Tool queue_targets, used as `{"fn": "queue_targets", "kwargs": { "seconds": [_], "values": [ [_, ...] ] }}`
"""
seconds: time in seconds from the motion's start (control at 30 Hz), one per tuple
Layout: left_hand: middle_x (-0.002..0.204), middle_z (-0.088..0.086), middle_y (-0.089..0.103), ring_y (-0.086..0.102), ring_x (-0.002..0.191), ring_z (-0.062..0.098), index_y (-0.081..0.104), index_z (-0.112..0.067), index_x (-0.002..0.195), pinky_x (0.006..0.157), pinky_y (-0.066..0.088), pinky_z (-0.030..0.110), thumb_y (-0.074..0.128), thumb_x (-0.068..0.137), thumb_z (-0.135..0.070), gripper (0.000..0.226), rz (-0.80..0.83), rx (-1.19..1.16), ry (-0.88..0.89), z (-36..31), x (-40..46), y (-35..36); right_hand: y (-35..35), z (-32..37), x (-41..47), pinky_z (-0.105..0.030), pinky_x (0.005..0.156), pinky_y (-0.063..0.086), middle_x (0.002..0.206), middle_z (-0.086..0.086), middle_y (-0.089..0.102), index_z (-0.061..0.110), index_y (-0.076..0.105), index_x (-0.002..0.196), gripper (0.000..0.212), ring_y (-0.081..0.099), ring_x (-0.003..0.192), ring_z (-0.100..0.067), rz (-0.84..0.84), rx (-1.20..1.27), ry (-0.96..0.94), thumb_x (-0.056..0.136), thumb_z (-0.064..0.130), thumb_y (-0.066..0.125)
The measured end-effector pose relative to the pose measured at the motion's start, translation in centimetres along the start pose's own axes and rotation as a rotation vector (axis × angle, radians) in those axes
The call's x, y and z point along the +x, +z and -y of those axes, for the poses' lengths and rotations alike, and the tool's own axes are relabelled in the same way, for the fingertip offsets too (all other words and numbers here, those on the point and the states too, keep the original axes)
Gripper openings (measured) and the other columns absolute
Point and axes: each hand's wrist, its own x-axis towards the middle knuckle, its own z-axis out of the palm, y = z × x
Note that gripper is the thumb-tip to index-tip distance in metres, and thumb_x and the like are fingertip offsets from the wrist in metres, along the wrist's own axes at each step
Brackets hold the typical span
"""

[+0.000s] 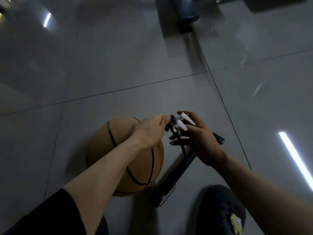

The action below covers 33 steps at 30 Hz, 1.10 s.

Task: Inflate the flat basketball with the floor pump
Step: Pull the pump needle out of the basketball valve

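**Both hands working at the pump's hose head, above the ball**

I am looking down from the head camera at a grey tiled floor (118, 68), and both hands are meeting just past the top of the basketball (108, 160). The orange ball is sitting on the floor low in the middle of the view, partly hidden behind my left forearm. Just beside it on the right, the floor pump (171, 175) is lying on its side, its grey barrel running diagonally, with a black handle end (219, 139) showing beyond my right hand.

My left hand (150, 131) is pinching the black hose head (172, 123) between thumb and curled fingers. The black hose (183, 150) is dropping from that head down toward the pump barrel. My right hand (199, 139) is pinching the white plastic nozzle pieces (185, 122) that are sticking out from the hose head; the thumb is above them and the other fingers are loosely spread below. I cannot tell whether the pieces are fixed to the head or only held against it, because motion blur is softening that spot.

At the bottom right a dark perforated clog (221, 211) is standing on the floor, near the pump's base. At the top, the dark foot of some equipment (186, 22) is resting on the tiles, well apart from the ball.
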Motion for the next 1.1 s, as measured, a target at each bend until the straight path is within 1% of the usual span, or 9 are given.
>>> {"fn": "queue_targets", "kwargs": {
  "seconds": [0.17, 0.27, 0.4, 0.53, 0.63, 0.77, 0.87, 1.0, 1.1],
  "values": [
    [0.065, 0.001, 0.049, 0.049, 0.067, 0.023, 0.057, -0.003, 0.089, 0.069, 0.041, 0.038, 0.026, 0.101, -0.035, 0.046, -0.121, -0.074, -0.023, -0.1, 0.2, 0.5, -0.9, -0.2, -0.5, -0.039, 0.069, 0.061, 0.122, -0.006, 0.056, 0.017, 0.05, 0.121, 0.042, 0.07, 0.084, -0.021, -0.04, -0.553, -0.169, 0.084, 0.011, 0.068],
    [0.062, 0.0, 0.047, 0.044, 0.059, 0.016, 0.059, -0.001, 0.093, 0.062, 0.035, 0.033, 0.026, 0.102, -0.032, 0.046, -0.16, -0.118, -0.036, -0.2, 0.1, 0.9, -0.8, 0.3, -0.4, -0.04, 0.069, 0.06, 0.128, -0.001, 0.049, 0.016, 0.043, 0.126, 0.056, 0.068, 0.085, -0.02, -0.006, -0.649, -0.167, 0.079, 0.019, 0.073],
    [0.083, 0.011, 0.062, 0.057, 0.08, 0.026, 0.061, -0.003, 0.096, 0.074, 0.043, 0.038, 0.026, 0.102, -0.03, 0.044, -0.195, -0.141, -0.06, -0.4, 0.1, 1.5, 0.2, -0.2, 0.3, -0.043, 0.065, 0.058, 0.112, 0.004, 0.058, 0.017, 0.045, 0.119, 0.07, 0.067, 0.071, -0.014, -0.163, -0.832, -0.23, 0.066, 0.05, 0.076],
    [0.076, 0.008, 0.058, 0.054, 0.076, 0.026, 0.059, -0.005, 0.091, 0.068, 0.039, 0.035, 0.025, 0.102, -0.032, 0.045, -0.198, -0.08, -0.07, -0.2, 0.2, 1.8, 0.0, -0.9, 0.5, -0.038, 0.065, 0.058, 0.109, 0.0, 0.068, 0.015, 0.052, 0.114, 0.06, 0.069, 0.074, -0.012, -0.255, -1.01, -0.307, 0.073, 0.057, 0.067],
    [0.083, 0.013, 0.062, 0.056, 0.08, 0.028, 0.059, -0.005, 0.089, 0.072, 0.041, 0.037, 0.025, 0.102, -0.033, 0.047, -0.195, -0.061, -0.072, -0.2, 0.1, 2.2, 0.2, -1.9, 0.5, -0.035, 0.056, 0.056, 0.085, -0.006, 0.072, 0.012, 0.059, 0.107, 0.061, 0.07, 0.066, -0.02, -0.274, -1.24, -0.478, 0.08, 0.064, 0.045],
    [0.081, 0.008, 0.059, 0.054, 0.079, 0.025, 0.057, -0.008, 0.087, 0.069, 0.038, 0.033, 0.024, 0.102, -0.032, 0.044, -0.257, -0.04, -0.106, -0.3, 0.1, 2.2, 1.0, -2.7, 0.8, -0.039, 0.056, 0.054, 0.073, -0.007, 0.067, 0.016, 0.053, 0.118, 0.06, 0.065, 0.059, -0.025, -0.34, -1.433, -0.435, 0.087, 0.065, 0.036],
    [0.078, 0.006, 0.054, 0.052, 0.077, 0.023, 0.055, -0.011, 0.085, 0.068, 0.035, 0.032, 0.023, 0.102, -0.031, 0.042, -0.289, -0.045, -0.137, -0.2, 0.2, 1.9, 2.0, -2.0, 1.0, -0.035, 0.061, 0.05, 0.087, -0.004, 0.058, 0.019, 0.05, 0.124, 0.049, 0.06, 0.072, -0.023, -0.357, -1.425, -0.404, 0.092, 0.055, 0.047],
    [0.076, 0.006, 0.053, 0.05, 0.074, 0.022, 0.054, -0.011, 0.084, 0.066, 0.033, 0.032, 0.022, 0.102, -0.032, 0.042, -0.316, -0.02, -0.157, -0.1, 0.2, 1.9, 2.4, -0.9, 1.0, -0.028, 0.075, 0.044, 0.126, -0.012, 0.047, 0.015, 0.055, 0.124, 0.045, 0.047, 0.111, -0.026, -0.333, -1.407, -0.409, 0.09, 0.046, 0.056],
    [0.073, 0.004, 0.051, 0.048, 0.071, 0.021, 0.053, -0.011, 0.082, 0.064, 0.03, 0.031, 0.023, 0.102, -0.031, 0.042, -0.32, -0.007, -0.161, -0.1, 0.2, 2.0, 2.8, -0.6, 0.8, -0.029, 0.08, 0.044, 0.12, -0.012, 0.055, 0.009, 0.059, 0.117, 0.037, 0.049, 0.111, -0.026, -0.287, -1.398, -0.426, 0.092, 0.036, 0.058]
  ]
}}
